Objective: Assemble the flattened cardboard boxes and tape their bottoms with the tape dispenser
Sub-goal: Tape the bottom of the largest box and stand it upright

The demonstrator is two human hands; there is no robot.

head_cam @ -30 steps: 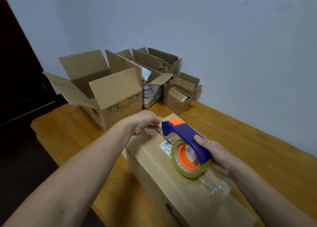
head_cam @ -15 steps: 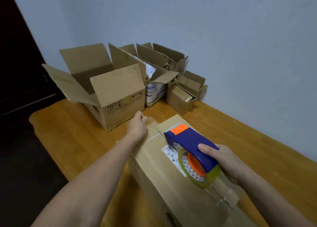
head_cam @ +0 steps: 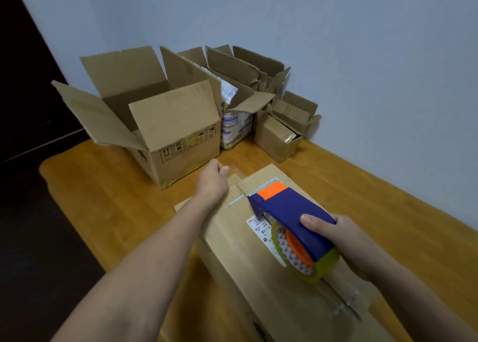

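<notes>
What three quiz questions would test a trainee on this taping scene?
1. True or false: the right hand grips the dispenser.
2. Where is the left hand? A: at the far edge of the box; B: on the dispenser; C: on the right hand.
3. What colour is the dispenser's front tip?
Key: 1 true; 2 A; 3 orange.

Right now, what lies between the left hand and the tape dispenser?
In the head view, only the top of the cardboard box: its flap seam and clear tape, between the left hand and the tape dispenser.
</notes>
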